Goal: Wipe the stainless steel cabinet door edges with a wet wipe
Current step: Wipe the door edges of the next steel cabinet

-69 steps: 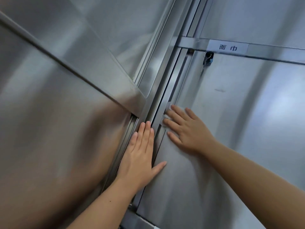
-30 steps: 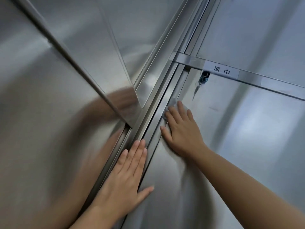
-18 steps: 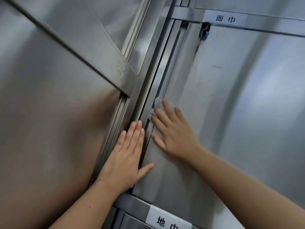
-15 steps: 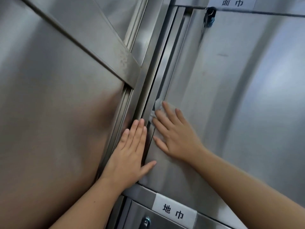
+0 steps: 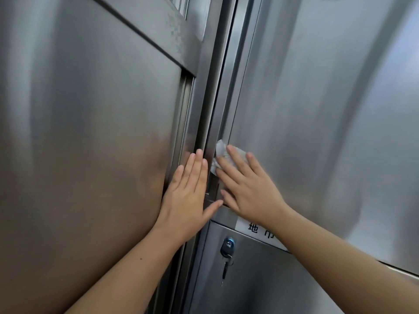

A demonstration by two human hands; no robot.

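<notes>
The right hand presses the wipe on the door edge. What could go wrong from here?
The right hand only presses the wet wipe with flat fingers, so it could slip away. The left hand lies beside the door gap, where fingers might get pinched. A key hangs in the lock just below; a downward stroke may knock it.

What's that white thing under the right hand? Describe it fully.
The wet wipe is white, thin and crumpled, like damp tissue. The straight fingers of the right hand press it flat against the left edge of the steel cabinet door, hiding most of it; only its upper left part peeks out.
</notes>
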